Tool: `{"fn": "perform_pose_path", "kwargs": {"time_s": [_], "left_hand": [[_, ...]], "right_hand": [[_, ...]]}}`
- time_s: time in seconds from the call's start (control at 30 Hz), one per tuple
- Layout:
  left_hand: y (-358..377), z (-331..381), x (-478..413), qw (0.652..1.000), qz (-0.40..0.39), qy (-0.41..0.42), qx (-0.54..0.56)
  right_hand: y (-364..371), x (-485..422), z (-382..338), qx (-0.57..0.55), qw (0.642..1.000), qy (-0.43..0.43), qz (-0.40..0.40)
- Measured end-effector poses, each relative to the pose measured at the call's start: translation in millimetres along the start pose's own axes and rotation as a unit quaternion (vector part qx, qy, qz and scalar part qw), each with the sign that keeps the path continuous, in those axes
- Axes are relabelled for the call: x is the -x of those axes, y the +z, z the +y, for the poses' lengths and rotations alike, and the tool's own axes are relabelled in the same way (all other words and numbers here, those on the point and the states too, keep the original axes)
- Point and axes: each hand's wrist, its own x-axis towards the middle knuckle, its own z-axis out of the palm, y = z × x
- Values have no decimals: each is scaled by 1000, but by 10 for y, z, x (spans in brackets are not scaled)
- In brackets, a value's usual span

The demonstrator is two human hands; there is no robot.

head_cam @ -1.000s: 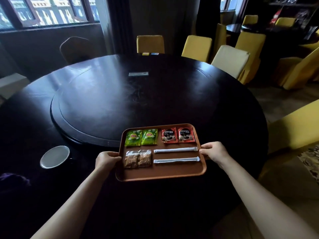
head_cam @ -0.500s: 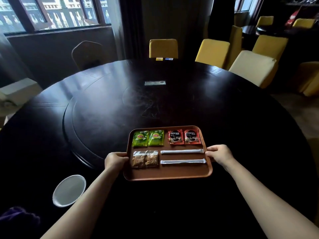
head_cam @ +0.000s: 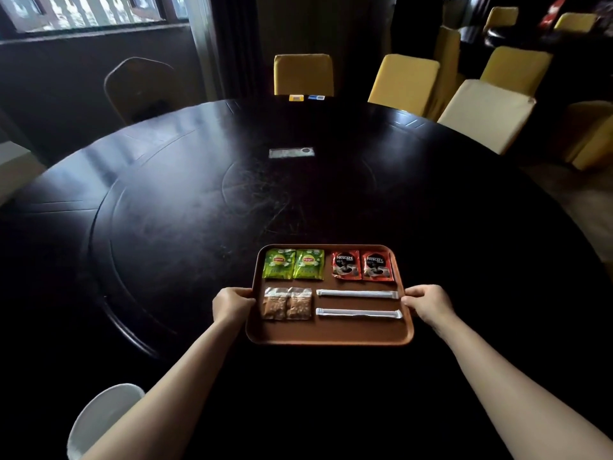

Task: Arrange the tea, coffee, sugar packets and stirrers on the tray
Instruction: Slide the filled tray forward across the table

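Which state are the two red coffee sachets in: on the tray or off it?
On the tray. Both red coffee sachets lie flat, side by side, in the far right corner inside the tray rim, beside the green tea packets.

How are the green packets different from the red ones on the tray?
The green tea packets sit at the far left of the tray; the red coffee packets sit at the far right. The green ones say Lipton, the red ones say Nescafe. Both come as two side-by-side packets lying flat in the same row.

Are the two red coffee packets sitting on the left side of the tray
No, the red coffee packets lie at the tray's far right; green tea packets fill the far left.
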Motion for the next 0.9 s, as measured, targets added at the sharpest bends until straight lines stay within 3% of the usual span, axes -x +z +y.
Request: {"fn": "perform_pose_path", "kwargs": {"time_s": [0.3, 0.9], "left_hand": [[157, 52, -161, 999, 11, 17, -29], [243, 81, -321, 993, 12, 62, -98]], "right_hand": [[35, -145, -15, 63, 997, -5, 36], [162, -186, -25, 84, 992, -23, 89]]}}
